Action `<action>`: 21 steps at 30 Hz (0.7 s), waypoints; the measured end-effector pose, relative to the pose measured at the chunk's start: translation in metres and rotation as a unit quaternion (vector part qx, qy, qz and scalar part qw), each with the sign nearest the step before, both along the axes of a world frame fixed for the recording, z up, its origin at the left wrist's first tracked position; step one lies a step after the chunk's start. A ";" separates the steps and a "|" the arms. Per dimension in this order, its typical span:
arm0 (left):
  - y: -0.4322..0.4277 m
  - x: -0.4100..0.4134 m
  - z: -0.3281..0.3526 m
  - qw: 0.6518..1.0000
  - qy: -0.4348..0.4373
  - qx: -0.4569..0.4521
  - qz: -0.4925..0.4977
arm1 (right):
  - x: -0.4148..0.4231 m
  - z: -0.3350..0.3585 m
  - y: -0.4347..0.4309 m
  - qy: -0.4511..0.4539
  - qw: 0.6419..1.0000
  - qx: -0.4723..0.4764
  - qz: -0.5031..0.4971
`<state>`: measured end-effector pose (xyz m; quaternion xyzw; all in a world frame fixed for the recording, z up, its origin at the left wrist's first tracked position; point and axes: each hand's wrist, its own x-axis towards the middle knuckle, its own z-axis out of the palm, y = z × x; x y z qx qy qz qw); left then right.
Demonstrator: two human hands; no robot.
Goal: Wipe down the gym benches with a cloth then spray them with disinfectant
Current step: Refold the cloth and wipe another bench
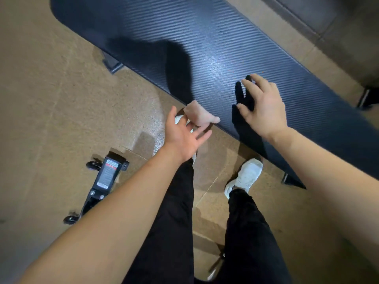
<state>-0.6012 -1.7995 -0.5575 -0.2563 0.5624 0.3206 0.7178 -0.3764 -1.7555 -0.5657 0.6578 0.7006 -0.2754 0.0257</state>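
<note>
A long dark gym bench pad with a ribbed texture runs diagonally from upper left to right. A small pale pink cloth sits at the pad's near edge, against the fingertips of my left hand. That hand's fingers and thumb are spread straight, not curled round the cloth. My right hand hovers just above the pad with its fingers spread, casting a dark shadow on the surface. No spray bottle is in view.
A black equipment frame with small wheels lies on the tan floor at lower left. My legs in black trousers and a white shoe stand close to the bench. Bench feet show under the pad; another dark pad lies upper right.
</note>
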 end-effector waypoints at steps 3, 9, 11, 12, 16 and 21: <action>-0.009 0.021 0.004 0.999 -0.002 -0.007 -0.039 | 0.056 0.005 -0.066 -0.054 0.992 -0.031 -0.109; -0.034 0.067 0.008 0.996 0.005 -0.003 -0.092 | 0.119 0.002 -0.149 -0.149 0.958 -0.163 -0.182; -0.046 0.086 0.008 0.994 0.004 -0.006 -0.107 | 0.122 -0.001 -0.155 -0.138 0.961 -0.167 -0.172; -0.052 0.096 0.008 0.993 0.007 -0.005 -0.116 | 0.123 -0.003 -0.154 -0.134 0.963 -0.163 -0.169; -0.079 0.138 0.010 0.989 0.008 -0.008 -0.147 | 0.133 -0.003 -0.153 -0.088 0.964 -0.184 -0.171; -0.109 0.187 0.015 0.980 0.019 -0.006 -0.197 | 0.159 0.001 -0.180 0.031 0.973 -0.092 -0.208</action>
